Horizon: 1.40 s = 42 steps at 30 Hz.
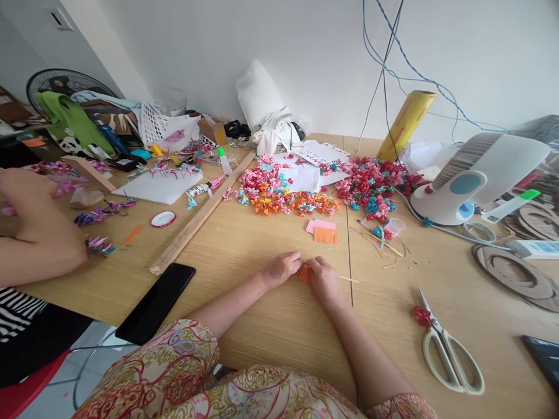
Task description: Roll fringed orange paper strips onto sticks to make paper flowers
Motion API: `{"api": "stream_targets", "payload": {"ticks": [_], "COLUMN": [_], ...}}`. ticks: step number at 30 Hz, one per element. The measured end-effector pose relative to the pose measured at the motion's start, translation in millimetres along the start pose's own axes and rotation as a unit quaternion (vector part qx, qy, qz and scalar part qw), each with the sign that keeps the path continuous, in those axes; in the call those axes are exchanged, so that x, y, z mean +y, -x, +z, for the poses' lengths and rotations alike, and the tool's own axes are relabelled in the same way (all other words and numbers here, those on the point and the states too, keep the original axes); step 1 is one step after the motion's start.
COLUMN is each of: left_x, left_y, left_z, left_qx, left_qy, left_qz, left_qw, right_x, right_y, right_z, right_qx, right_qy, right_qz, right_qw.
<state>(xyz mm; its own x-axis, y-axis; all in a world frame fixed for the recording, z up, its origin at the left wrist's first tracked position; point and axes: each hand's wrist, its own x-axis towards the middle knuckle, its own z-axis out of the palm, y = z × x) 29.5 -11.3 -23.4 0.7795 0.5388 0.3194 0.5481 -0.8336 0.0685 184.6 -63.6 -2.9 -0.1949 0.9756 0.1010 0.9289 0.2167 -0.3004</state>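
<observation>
Both my hands meet over the table, fingers closed on a small piece of fringed orange paper [304, 274]. My left hand [283, 269] pinches its left side. My right hand [324, 283] grips it from the right, its fingertips partly covering it. A thin white stick [350, 280] pokes out beside my right hand; I cannot tell whether the hand touches it. Just beyond lie cut orange paper pieces [326, 235] and pink paper [311, 226]. Scissors [449, 349] with cream handles rest at the right, a red thing near their pivot.
Heaps of small paper flowers [279, 192] spread across the back. A wooden bar [205, 215] and a black phone [156, 304] lie left of me. A white fan [471, 174] and cardboard rings [515, 270] are at the right. Another person's arm [39, 233] rests on the left.
</observation>
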Motion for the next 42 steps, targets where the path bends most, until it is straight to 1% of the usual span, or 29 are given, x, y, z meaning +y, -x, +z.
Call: {"api": "stream_targets", "payload": {"ticks": [4, 9, 16, 24, 29, 37, 42], "left_x": [-1, -1, -1, 1, 4, 4, 6], "left_y": [0, 1, 2, 0, -1, -2, -1], "left_z": [2.2, 0.6, -1.0, -0.3, -3.0, -2.3, -1.1], "left_qx": [0.025, 0.051, 0.043, 0.056, 0.047, 0.038, 0.041], "left_qy": [0.021, 0.015, -0.004, 0.081, 0.106, 0.101, 0.08], "left_qz": [-0.013, 0.014, 0.005, -0.024, -0.04, -0.068, -0.081], "left_qw": [0.999, 0.998, 0.999, 0.995, 0.992, 0.992, 0.993], "right_x": [1, 1, 1, 2, 2, -3, -5], "right_y": [0, 0, 0, 0, 1, 1, 2], "right_z": [1, 1, -3, -3, -3, -8, -9], "right_qx": [0.006, 0.0, -0.011, 0.0, 0.006, 0.008, 0.001], "right_qy": [-0.001, 0.014, 0.033, 0.034, 0.05, 0.064, 0.064], "right_qz": [-0.004, -0.004, -0.012, -0.02, -0.026, -0.034, -0.038], "right_qw": [1.0, 1.0, 0.999, 0.999, 0.998, 0.997, 0.997]}}
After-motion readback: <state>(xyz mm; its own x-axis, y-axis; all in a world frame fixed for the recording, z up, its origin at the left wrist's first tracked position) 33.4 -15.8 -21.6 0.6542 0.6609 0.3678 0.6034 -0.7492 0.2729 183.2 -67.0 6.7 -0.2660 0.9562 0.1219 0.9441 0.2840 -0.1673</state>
